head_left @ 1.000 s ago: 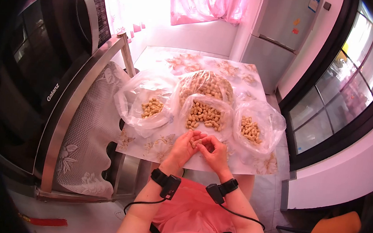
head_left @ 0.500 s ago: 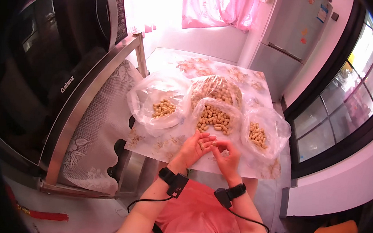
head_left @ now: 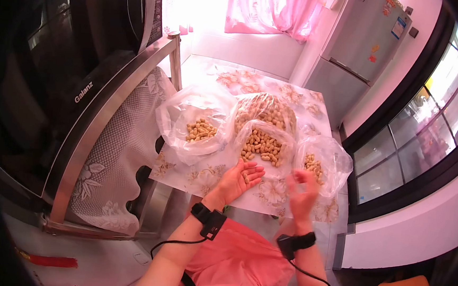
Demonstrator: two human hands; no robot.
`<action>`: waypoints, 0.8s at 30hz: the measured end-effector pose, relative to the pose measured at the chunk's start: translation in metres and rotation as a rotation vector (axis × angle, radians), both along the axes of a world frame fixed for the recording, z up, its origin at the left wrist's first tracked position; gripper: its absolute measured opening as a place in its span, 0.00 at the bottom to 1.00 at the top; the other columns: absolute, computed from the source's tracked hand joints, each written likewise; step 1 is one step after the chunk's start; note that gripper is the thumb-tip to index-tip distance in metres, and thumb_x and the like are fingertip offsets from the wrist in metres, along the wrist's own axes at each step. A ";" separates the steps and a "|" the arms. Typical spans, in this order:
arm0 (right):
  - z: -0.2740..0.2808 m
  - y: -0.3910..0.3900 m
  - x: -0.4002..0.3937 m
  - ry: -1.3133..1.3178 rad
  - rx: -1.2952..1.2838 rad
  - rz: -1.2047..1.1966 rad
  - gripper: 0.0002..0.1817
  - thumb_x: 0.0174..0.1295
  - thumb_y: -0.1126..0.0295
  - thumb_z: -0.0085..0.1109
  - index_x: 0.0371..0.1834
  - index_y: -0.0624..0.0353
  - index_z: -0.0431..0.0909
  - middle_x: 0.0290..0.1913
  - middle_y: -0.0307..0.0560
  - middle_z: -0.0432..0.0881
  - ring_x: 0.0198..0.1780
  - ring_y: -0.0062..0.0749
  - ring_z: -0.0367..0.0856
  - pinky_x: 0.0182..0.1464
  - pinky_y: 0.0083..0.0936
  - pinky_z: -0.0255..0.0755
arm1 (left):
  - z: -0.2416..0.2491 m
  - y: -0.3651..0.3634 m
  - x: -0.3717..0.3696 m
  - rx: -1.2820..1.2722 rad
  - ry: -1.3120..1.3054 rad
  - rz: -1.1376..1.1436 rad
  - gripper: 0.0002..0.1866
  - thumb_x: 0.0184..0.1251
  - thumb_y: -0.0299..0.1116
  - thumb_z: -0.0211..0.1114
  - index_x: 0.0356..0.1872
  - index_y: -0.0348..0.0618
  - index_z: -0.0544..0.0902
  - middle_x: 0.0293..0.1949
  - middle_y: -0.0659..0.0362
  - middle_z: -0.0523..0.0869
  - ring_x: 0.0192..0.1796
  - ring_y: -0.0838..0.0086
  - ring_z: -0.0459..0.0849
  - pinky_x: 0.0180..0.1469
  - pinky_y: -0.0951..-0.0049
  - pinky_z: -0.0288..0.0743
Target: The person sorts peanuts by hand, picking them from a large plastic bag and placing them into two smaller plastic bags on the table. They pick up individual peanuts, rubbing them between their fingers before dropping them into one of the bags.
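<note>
My left hand (head_left: 238, 181) lies palm up in front of the middle bag, its fingers stretched out, with what looks like a peanut (head_left: 246, 180) resting in it. Smeared by motion, my right hand (head_left: 303, 193) is raised in front of the right plastic bag (head_left: 339, 164); whether its bent fingers hold anything does not show. Peanuts (head_left: 312, 166) lie in that bag, partly behind the hand. The open middle bag (head_left: 289, 146) has a larger heap of peanuts (head_left: 262, 144). Another small pile of peanuts (head_left: 201, 130) sits in the left plastic bag (head_left: 166, 114).
A full bag of peanuts (head_left: 266, 107) stands behind the middle one. The bags rest on a table with a flowered cover (head_left: 233, 79). To the left is a metal rack (head_left: 121, 95) carrying a black Galanz appliance (head_left: 57, 88). A fridge (head_left: 360, 46) stands at the back right.
My right hand has moved away from my left hand, rightward to the front of the right bag. My left hand stays nearly in place, palm up.
</note>
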State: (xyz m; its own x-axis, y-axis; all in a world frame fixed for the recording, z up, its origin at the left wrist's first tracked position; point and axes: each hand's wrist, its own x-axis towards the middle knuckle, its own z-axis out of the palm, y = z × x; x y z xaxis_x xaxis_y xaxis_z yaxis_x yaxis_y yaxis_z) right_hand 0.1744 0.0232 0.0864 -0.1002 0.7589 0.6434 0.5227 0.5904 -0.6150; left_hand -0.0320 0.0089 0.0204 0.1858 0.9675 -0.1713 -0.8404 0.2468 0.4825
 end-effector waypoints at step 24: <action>-0.059 -0.006 -0.063 0.604 -0.570 0.337 0.07 0.65 0.75 0.65 0.43 0.62 0.78 0.38 0.36 0.84 0.38 0.16 0.80 0.42 0.16 0.75 | 0.000 -0.005 0.004 0.074 0.203 -0.018 0.13 0.77 0.28 0.56 0.56 0.34 0.78 0.55 0.54 0.82 0.58 0.69 0.82 0.63 0.69 0.77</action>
